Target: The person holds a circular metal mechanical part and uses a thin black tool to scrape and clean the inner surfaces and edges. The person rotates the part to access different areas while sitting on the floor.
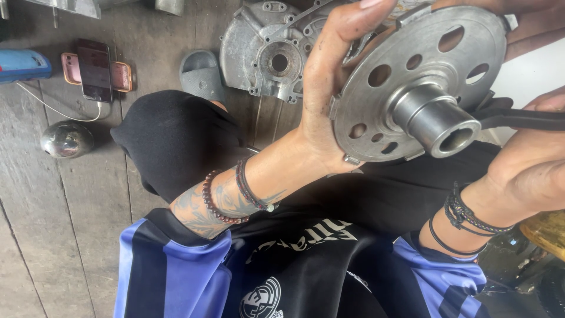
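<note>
- Head view showed our left hand (329,100) gripping the round metal disc (412,76), raised in front of the chest and well above the wooden floor (53,235).
- The thumb (347,35) was stretched up along the near edge. The palm cupped the lower rim, so the disc was pinched by its edge and its drilled face and central hub (435,121) stayed uncovered.
- We judged that the disc was tilted toward us for that reason: the bore of the hub faced the camera, open to sight and to the tool.
- More fingers showed past the far rim at the top right, but we could not tell which hand they belonged to.
- Our right hand (529,165) was closed around the black tool (518,119). The thumb lay over the handle and the palm sat beneath it, while the other fingers ran out of frame.
- The tool's tip reached in behind the hub, touching or just beside the disc. The working end was hidden, so we could not name its kind.
- Holding the part in the air rather than resting it seemingly let one hand steady it while the other hand levered.
- On the floor beyond the knee lay a grey engine casing (265,53), apart from the disc.
- Further left were two stacked phones (97,70) with a white cable (53,109), a blue object (20,65) and a shiny rounded metal piece (66,139), all set out of the way of our hands.
</note>
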